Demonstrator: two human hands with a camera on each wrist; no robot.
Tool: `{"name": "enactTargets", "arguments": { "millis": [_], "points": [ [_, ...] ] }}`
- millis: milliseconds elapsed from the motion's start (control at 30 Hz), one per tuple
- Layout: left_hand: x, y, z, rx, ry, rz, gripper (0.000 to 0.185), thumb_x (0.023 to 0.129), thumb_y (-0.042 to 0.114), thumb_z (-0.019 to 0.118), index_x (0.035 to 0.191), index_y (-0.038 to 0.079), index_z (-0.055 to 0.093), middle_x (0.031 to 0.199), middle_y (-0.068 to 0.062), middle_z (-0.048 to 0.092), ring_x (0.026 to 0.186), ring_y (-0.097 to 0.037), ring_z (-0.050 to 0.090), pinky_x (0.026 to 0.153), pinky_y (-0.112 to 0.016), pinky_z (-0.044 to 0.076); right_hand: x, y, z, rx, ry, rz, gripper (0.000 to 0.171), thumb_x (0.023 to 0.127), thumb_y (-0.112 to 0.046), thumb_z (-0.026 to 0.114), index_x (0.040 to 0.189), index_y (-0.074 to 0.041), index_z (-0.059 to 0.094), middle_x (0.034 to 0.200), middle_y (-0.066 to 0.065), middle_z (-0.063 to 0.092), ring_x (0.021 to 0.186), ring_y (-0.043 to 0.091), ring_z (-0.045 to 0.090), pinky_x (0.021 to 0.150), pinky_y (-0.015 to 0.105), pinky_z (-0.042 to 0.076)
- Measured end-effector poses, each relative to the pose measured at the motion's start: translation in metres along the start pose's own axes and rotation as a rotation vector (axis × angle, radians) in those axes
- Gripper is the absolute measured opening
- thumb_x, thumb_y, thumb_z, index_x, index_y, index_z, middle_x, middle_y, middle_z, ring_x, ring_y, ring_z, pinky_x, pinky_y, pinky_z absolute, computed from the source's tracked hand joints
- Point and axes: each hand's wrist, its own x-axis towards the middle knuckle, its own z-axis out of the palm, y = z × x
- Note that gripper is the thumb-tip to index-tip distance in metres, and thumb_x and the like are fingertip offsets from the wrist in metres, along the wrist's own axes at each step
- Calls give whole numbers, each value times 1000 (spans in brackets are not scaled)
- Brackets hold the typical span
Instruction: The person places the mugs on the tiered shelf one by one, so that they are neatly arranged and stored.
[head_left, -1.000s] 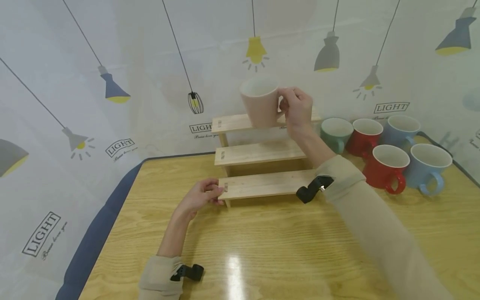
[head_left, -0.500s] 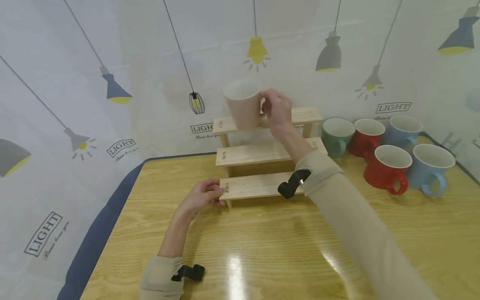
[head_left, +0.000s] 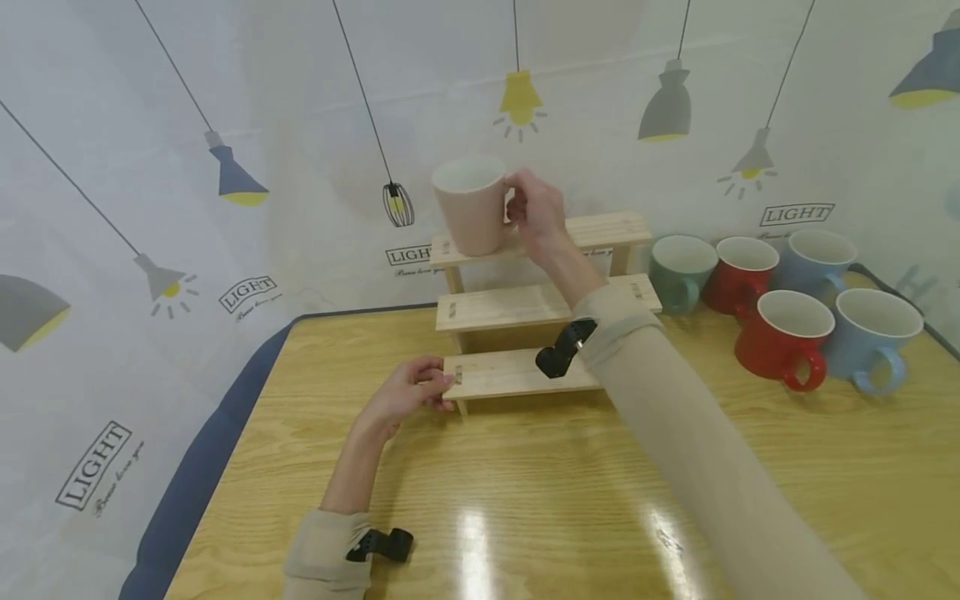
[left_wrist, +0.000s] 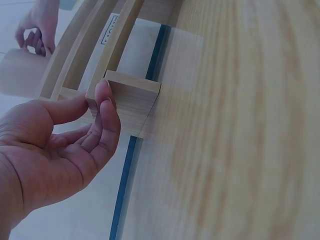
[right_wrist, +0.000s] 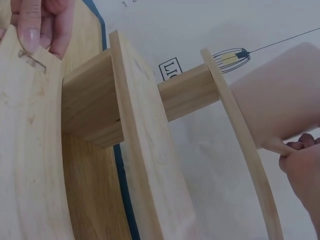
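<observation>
At top shelf (head_left: 603, 229) | right hand (head_left: 537, 215) – grips pink mug (head_left: 472, 210) by handle (right_wrist: 278, 146) | left hand (head_left: 405, 394) – pinches bottom shelf (head_left: 498, 375)

Pink mug (head_left: 472, 212) is upright; stepped wooden rack (head_left: 513, 307) beneath.

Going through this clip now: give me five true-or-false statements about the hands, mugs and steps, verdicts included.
1. The right hand holds the pink mug by its handle, at the top step. True.
2. The pink mug is at the top step's right end. False: it is at the left end.
3. The left hand grips the left end of the bottom step. True.
4. A green mug stands on the table. True.
5. Only one red mug is there. False: two red mugs stand on the table.
</observation>
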Motion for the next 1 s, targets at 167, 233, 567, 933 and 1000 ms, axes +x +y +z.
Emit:
{"name": "enactTargets", "arguments": {
  "millis": [167, 233, 567, 933, 1000],
  "points": [
    [1, -1, 0, -8, -3, 1, 49, 104, 4, 55, 144, -15, 34, 100, -11, 59, 72, -14, 67, 77, -28, 58, 4, 2, 2, -21, -25, 22, 43, 88, 5, 52, 48, -11, 43, 50, -4, 31, 52, 14, 28, 54, 23, 30],
    [0, 0, 1, -13, -2, -4, 49, 104, 3, 55, 144, -15, 34, 99, -10, 59, 72, -14, 67, 76, -28, 58, 6, 1, 3, -6, -24, 35, 43, 87, 5, 52, 48, -10, 44, 50, -4, 30, 52, 13, 27, 53, 24, 29],
    [-1, 2, 1, -9, 1, -5, 48, 104, 4, 56, 143, -14, 36, 100, -11, 59, 72, -14, 67, 75, -27, 58, 11, 0, -1, -57, -69, 58, 39, 87, 4, 52, 50, -9, 48, 50, -3, 35, 53, 14, 30, 54, 24, 32],
    [0, 1, 2, -2, 8, 0, 46, 103, 3, 56, 141, -15, 37, 99, -10, 60, 71, -14, 66, 74, -27, 58, 9, -6, -6, -167, -146, 35, 37, 90, 1, 52, 55, -9, 47, 55, 2, 42, 57, 17, 43, 57, 26, 41],
    [0, 1, 2, -1, 9, 0, 46, 103, 3, 56, 142, -15, 37, 99, -10, 60, 71, -14, 66, 74, -27, 58, 9, -7, -8, -212, -153, 25, 35, 91, 0, 53, 57, -8, 50, 56, 2, 45, 58, 17, 46, 58, 25, 44]
  ]
}}
